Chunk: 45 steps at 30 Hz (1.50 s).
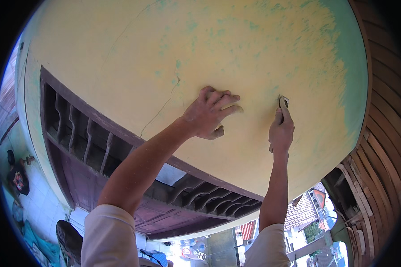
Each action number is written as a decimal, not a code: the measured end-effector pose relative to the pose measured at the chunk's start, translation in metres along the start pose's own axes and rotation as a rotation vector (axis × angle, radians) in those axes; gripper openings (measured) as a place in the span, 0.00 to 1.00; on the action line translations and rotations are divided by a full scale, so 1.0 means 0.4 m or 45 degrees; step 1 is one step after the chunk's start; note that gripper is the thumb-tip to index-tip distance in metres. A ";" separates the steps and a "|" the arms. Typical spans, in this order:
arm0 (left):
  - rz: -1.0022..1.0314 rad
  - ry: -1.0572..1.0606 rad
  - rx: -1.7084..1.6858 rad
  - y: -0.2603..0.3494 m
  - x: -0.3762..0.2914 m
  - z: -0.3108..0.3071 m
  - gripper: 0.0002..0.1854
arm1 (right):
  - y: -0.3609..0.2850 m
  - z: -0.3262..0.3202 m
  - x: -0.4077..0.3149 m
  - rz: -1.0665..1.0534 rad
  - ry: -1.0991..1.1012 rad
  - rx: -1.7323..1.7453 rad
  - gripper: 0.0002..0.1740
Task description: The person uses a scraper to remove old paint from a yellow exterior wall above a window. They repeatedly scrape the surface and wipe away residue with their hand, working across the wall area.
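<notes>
Before me rises a wall (pixel 227 157) in pale yellow paint, with green paint showing through in patches. My right hand (pixel 281 133) grips a small flat hand tool (pixel 283 101) with a metal edge, perhaps a scraper, its tip at the wall surface. Most of the tool is hidden by my fingers. To the left, my left hand (pixel 214 111) is empty, its fingers apart and bent over the wall; whether every fingertip touches the plaster I cannot tell. A thin crack (pixel 163 105) runs down the wall left of that hand, from a small chipped spot.
Below my arms runs a dark wooden frame (pixel 97 120) with curved vent slats (pixel 88 140) and purple panels (pixel 90 180). Brown wooden boards (pixel 391 110) line the right side. A dark printed garment (pixel 18 178) and a teal cloth (pixel 41 245) are at lower left; clear plastic containers (pixel 193 248) sit below.
</notes>
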<state>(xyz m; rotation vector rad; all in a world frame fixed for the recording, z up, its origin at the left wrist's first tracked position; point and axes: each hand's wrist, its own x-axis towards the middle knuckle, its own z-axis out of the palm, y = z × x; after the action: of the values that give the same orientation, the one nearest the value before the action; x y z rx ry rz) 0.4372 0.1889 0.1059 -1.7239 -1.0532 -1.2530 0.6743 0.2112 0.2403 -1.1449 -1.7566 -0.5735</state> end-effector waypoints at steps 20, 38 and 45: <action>0.031 -0.069 -0.044 -0.024 -0.030 -0.004 0.46 | 0.033 -0.034 -0.043 0.036 -0.195 0.090 0.25; 0.047 -0.035 -0.013 -0.017 -0.034 -0.008 0.46 | 0.012 -0.054 -0.010 -0.142 -0.192 -0.148 0.23; 0.034 -0.093 -0.009 -0.020 -0.038 -0.019 0.47 | -0.098 -0.078 0.019 -0.129 -0.239 -0.201 0.22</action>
<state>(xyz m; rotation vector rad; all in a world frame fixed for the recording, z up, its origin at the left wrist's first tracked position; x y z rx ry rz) 0.4245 0.1820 0.0940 -1.7951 -1.0652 -1.1862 0.6527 0.1728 0.2653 -1.2577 -1.9670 -0.6944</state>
